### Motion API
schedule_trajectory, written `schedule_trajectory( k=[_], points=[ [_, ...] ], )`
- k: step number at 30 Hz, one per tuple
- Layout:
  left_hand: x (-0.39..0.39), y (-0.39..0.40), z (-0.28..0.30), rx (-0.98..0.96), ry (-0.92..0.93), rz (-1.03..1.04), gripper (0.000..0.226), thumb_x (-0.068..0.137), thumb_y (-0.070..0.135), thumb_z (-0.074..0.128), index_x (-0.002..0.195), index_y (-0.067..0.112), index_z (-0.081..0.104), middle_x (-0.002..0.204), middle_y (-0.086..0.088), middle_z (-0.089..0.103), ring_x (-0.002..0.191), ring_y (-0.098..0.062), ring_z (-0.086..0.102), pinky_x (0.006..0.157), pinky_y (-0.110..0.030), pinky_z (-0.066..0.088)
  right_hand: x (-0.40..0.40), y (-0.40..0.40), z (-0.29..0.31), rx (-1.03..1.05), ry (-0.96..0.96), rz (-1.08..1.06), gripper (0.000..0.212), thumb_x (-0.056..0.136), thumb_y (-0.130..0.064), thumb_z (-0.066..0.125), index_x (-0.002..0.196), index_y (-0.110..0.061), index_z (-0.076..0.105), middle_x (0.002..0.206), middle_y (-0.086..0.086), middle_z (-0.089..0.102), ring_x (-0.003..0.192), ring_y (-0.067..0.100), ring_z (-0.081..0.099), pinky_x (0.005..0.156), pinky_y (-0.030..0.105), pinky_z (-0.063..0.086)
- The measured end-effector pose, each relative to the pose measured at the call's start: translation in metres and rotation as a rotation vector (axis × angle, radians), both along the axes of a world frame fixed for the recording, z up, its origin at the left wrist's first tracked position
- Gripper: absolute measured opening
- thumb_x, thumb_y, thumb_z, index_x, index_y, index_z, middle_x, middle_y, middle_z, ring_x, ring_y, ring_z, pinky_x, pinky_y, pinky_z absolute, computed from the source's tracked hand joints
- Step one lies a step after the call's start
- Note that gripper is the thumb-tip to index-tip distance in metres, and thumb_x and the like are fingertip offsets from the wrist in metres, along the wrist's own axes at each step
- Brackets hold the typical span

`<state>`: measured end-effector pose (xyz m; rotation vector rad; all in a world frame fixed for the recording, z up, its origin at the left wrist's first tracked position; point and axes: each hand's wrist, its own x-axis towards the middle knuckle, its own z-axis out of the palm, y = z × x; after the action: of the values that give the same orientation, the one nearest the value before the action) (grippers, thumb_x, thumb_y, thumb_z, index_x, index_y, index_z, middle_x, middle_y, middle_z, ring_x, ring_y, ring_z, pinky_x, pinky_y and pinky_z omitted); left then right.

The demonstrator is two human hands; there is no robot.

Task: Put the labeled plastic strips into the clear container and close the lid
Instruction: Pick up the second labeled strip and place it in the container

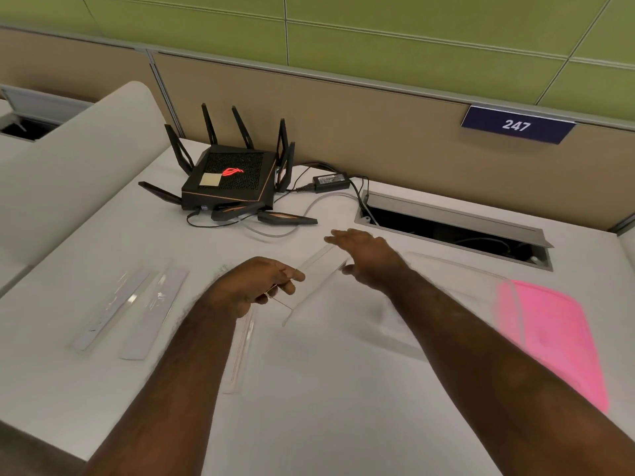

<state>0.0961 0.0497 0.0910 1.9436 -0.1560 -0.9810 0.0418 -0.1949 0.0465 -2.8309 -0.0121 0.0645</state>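
A clear plastic strip (318, 281) is lifted and tilted above the middle of the white desk. My left hand (261, 283) pinches its near end with fingers curled. My right hand (366, 257) spans its far end, fingers on one edge and thumb on the other. Two labeled strips (115, 305) (156, 309) lie flat side by side at the left. Another clear strip (240, 352) lies partly under my left forearm. The clear container (457, 266) is a faint, blurred outline at the right, beyond my right arm. Its pink lid (553, 338) lies beside it.
A black router (230, 182) with antennas, a power brick (331, 182) and cables sit at the back of the desk. An open cable trough (453, 231) runs along the back right. A partition wall with a "247" sign (517, 125) stands behind. A white divider (79, 159) rises at the left.
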Motion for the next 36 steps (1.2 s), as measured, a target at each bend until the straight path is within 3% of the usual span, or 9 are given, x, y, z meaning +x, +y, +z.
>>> schedule_trajectory(
  k=[3, 6, 10, 13, 16, 20, 25, 30, 36],
  points=[
    [0.008, -0.003, 0.003, 0.007, -0.029, -0.02, 0.03, 0.095, 0.017, 0.052, 0.085, 0.025, 0.079, 0.069, 0.009, 0.071, 0.064, -0.012, 0.048, 0.061, -0.024, 0.041, -0.01, -0.015, 0.005, -0.006, 0.002, 0.004, 0.071, 0.08, -0.024, 0.074, 0.142, -0.036, 0.041, 0.149, -0.011, 0.044, 0.143, 0.015, 0.029, 0.109, 0.044, 0.03],
    [0.012, -0.01, 0.004, -0.001, -0.136, 0.025, 0.02, 0.093, 0.021, 0.058, 0.089, 0.03, 0.075, 0.082, 0.011, 0.075, 0.077, -0.014, 0.056, 0.067, -0.026, 0.044, -0.023, -0.034, 0.01, -0.023, 0.022, -0.008, 0.066, 0.08, -0.039, 0.072, 0.14, -0.034, 0.047, 0.145, -0.01, 0.05, 0.141, 0.014, 0.031, 0.11, 0.041, 0.029],
    [0.015, -0.023, 0.001, -0.079, -0.265, -0.016, 0.01, 0.089, 0.033, 0.064, 0.098, 0.033, 0.07, 0.098, 0.018, 0.071, 0.089, 0.0, 0.06, 0.066, -0.02, 0.043, -0.044, -0.062, 0.018, 0.012, 0.006, -0.09, 0.063, 0.078, -0.049, 0.07, 0.136, -0.032, 0.052, 0.143, -0.006, 0.053, 0.138, 0.014, 0.036, 0.112, 0.04, 0.028],
    [0.014, -0.039, 0.001, -0.102, -0.324, -0.113, 0.032, 0.08, 0.045, 0.072, 0.109, 0.034, 0.066, 0.104, 0.018, 0.069, 0.094, -0.001, 0.063, 0.073, -0.021, 0.049, -0.062, -0.084, 0.024, 0.035, -0.021, -0.17, 0.061, 0.075, -0.054, 0.07, 0.131, -0.035, 0.056, 0.14, -0.006, 0.055, 0.135, 0.013, 0.039, 0.108, 0.036, 0.027],
    [0.011, -0.063, -0.001, -0.028, -0.451, -0.248, 0.048, 0.073, 0.04, 0.081, 0.118, 0.033, 0.064, 0.109, 0.018, 0.066, 0.095, -0.005, 0.062, 0.075, -0.021, 0.053, -0.081, -0.107, 0.029, 0.049, -0.033, -0.234, 0.058, 0.072, -0.057, 0.07, 0.126, -0.038, 0.059, 0.136, -0.007, 0.058, 0.133, 0.013, 0.042, 0.105, 0.035, 0.029],
    [0.006, -0.1, -0.007, -0.002, -0.616, -0.367, 0.046, 0.078, 0.034, 0.077, 0.122, 0.025, 0.064, 0.12, 0.006, 0.066, 0.095, -0.011, 0.058, 0.072, -0.018, 0.046, -0.108, -0.134, 0.038, 0.02, -0.047, -0.289, 0.054, 0.072, -0.059, 0.069, 0.121, -0.038, 0.062, 0.13, -0.007, 0.062, 0.127, 0.013, 0.048, 0.106, 0.041, 0.035],
    [-0.007, -0.144, -0.008, 0.132, -0.819, -0.48, 0.04, 0.082, 0.045, 0.069, 0.12, 0.034, 0.065, 0.126, 0.007, 0.06, 0.117, -0.018, 0.05, 0.099, -0.041, 0.041, -0.14, -0.161, 0.037, -0.036, -0.068, -0.394, 0.052, 0.072, -0.057, 0.071, 0.118, -0.034, 0.066, 0.132, 0.003, 0.06, 0.129, 0.019, 0.046, 0.104, 0.045, 0.035],
    [-0.026, -0.181, -0.009, 0.24, -1.074, -0.582, 0.04, 0.085, 0.052, 0.061, 0.122, 0.036, 0.064, 0.127, 0.003, 0.056, 0.12, -0.022, 0.044, 0.095, -0.041, 0.034, -0.166, -0.177, 0.029, -0.147, -0.091, -0.478, 0.05, 0.07, -0.06, 0.071, 0.113, -0.034, 0.069, 0.115, -0.004, 0.064, 0.113, 0.022, 0.049, 0.09, 0.04, 0.036],
    [-0.044, -0.212, -0.026, 0.384, -1.199, -0.663, 0.041, 0.086, 0.053, 0.058, 0.122, 0.035, 0.064, 0.127, 0.004, 0.058, 0.119, -0.023, 0.046, 0.092, -0.042, 0.032, -0.186, -0.185, 0.013, -0.221, -0.089, -0.551, 0.048, 0.069, -0.057, 0.075, 0.109, -0.03, 0.07, 0.116, -0.003, 0.067, 0.116, 0.027, 0.05, 0.089, 0.043, 0.032]
  ],
)
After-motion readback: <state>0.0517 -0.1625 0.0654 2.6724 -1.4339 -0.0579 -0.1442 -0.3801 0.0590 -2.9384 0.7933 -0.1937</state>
